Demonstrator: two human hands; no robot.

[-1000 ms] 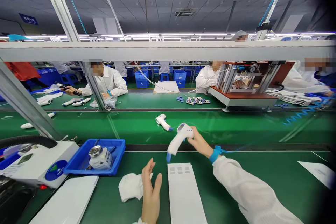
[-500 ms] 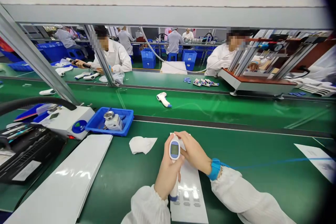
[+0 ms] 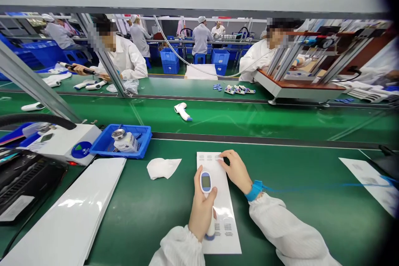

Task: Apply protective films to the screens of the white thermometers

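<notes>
My left hand (image 3: 204,212) is wrapped round a white forehead thermometer (image 3: 210,227) with a small grey screen and blue trim, held upright with the screen facing me. Beneath it lies a glossy white label sheet (image 3: 227,203) with small printed blocks in rows at both ends. At the sheet's upper right edge, thumb and forefinger of my right hand (image 3: 237,170) pinch at the printed labels; whether a single label is lifted, I cannot tell. A blue wrist strap (image 3: 254,190) with a trailing cord circles my right wrist.
Left of the sheet lies a crumpled white paper (image 3: 162,168). A blue tray (image 3: 145,143) holds a metal-topped bottle. White sheets (image 3: 67,212) are stacked at left, beside a white device (image 3: 68,145). Another thermometer (image 3: 183,111) lies on the green belt (image 3: 237,118). Two co-workers sit opposite.
My right hand has moved off the thermometer to the label sheet's upper right edge. My left hand keeps hold of the thermometer. The camera view has shifted slightly.
</notes>
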